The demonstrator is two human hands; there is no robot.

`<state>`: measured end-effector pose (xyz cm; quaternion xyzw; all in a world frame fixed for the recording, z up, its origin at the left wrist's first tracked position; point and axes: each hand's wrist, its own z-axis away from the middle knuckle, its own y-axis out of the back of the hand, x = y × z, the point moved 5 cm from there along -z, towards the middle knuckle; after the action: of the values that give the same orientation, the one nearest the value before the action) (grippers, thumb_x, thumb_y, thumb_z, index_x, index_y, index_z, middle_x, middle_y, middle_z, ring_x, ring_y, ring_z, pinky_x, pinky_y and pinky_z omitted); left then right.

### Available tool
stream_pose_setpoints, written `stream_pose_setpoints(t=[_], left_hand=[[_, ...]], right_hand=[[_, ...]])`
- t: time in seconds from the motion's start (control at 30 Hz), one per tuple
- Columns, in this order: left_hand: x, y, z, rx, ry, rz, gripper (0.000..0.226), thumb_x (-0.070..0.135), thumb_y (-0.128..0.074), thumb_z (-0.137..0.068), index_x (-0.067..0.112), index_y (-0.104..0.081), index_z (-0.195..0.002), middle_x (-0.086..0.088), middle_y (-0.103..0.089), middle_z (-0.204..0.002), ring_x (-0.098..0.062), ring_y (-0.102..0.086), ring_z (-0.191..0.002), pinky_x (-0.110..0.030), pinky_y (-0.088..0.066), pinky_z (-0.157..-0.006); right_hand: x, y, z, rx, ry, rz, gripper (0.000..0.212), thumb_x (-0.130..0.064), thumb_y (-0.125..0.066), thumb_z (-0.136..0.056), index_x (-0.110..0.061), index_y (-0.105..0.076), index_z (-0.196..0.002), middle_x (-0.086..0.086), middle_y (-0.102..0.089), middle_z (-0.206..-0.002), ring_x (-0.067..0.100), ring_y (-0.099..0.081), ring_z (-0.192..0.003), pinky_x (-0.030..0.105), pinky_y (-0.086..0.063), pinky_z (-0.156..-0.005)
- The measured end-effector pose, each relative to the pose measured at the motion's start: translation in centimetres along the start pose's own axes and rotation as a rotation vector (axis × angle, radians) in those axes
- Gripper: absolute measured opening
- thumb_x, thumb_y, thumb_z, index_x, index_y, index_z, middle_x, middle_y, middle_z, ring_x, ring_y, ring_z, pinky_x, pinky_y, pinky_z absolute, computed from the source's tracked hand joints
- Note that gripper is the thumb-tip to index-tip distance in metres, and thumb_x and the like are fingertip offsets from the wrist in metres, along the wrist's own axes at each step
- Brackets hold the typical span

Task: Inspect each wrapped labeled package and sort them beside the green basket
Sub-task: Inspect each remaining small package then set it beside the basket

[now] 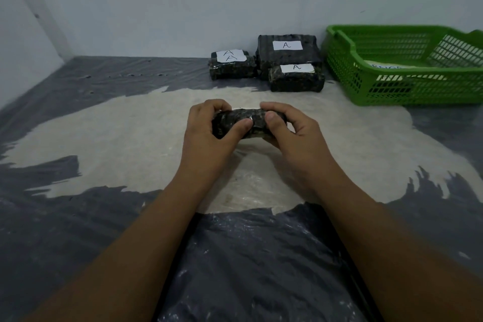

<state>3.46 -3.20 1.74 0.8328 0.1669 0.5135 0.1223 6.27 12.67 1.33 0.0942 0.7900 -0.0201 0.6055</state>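
A small dark wrapped package [249, 119] is held above the floor in the middle of the view. My left hand [211, 133] grips its left end and my right hand [290, 131] grips its right end, thumbs on the near face. Its label is turned away from me. Several dark wrapped packages with white "A" labels lie left of the green basket [347, 65]: a large one [287, 49] at the back, a smaller one [296, 77] in front of it, and a stacked pair [231, 65] further left.
The green basket stands at the right against the wall and holds something white with writing [386, 66]. The floor is covered by dark plastic sheeting [248, 256] with a pale worn patch [130, 144]. A white wall rises behind.
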Motion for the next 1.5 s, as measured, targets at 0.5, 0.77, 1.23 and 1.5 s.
stream_pose_setpoints(t=[0.5,0.77,1.23,1.5], left_hand=[[-0.1,-0.1,0.4,-0.031,-0.002,0.028,0.016,0.028,-0.062,-0.090,0.029,-0.059,-0.105,-0.004,-0.048,-0.116,0.010,-0.048,-0.098,0.001,-0.037,-0.080],[-0.9,-0.4,0.1,-0.054,0.151,0.179,0.050,0.060,-0.062,-0.080,0.032,-0.053,-0.121,0.000,-0.060,-0.115,-0.013,-0.061,-0.104,-0.044,-0.054,-0.089],[-0.8,-0.4,0.0,-0.029,0.098,0.124,0.044,0.045,-0.069,-0.081,0.037,-0.050,-0.120,0.001,-0.050,-0.128,-0.003,-0.054,-0.110,-0.015,-0.048,-0.090],[-0.2,-0.7,0.2,-0.014,0.085,0.102,0.034,0.034,-0.066,-0.085,0.034,-0.052,-0.115,0.001,-0.037,-0.125,0.001,-0.053,-0.101,-0.006,-0.045,-0.083]], right_hand=[[0.1,0.2,0.8,0.011,0.061,-0.048,0.013,-0.023,-0.061,-0.094,-0.027,-0.068,-0.104,0.005,-0.068,-0.111,0.022,-0.067,-0.106,0.043,-0.054,-0.096],[-0.7,0.5,0.5,0.026,0.095,-0.069,0.023,-0.015,-0.059,-0.095,-0.020,-0.063,-0.117,0.004,-0.065,-0.118,0.016,-0.065,-0.108,0.036,-0.053,-0.097],[0.0,-0.6,0.5,-0.067,-0.108,-0.382,0.048,-0.013,-0.057,-0.096,-0.035,-0.044,-0.136,0.001,-0.053,-0.134,0.015,-0.061,-0.117,0.033,-0.050,-0.100],[0.2,-0.9,0.2,-0.073,-0.129,-0.391,0.039,-0.003,-0.051,-0.097,-0.030,-0.054,-0.124,0.008,-0.059,-0.122,0.016,-0.064,-0.104,0.032,-0.052,-0.095]])
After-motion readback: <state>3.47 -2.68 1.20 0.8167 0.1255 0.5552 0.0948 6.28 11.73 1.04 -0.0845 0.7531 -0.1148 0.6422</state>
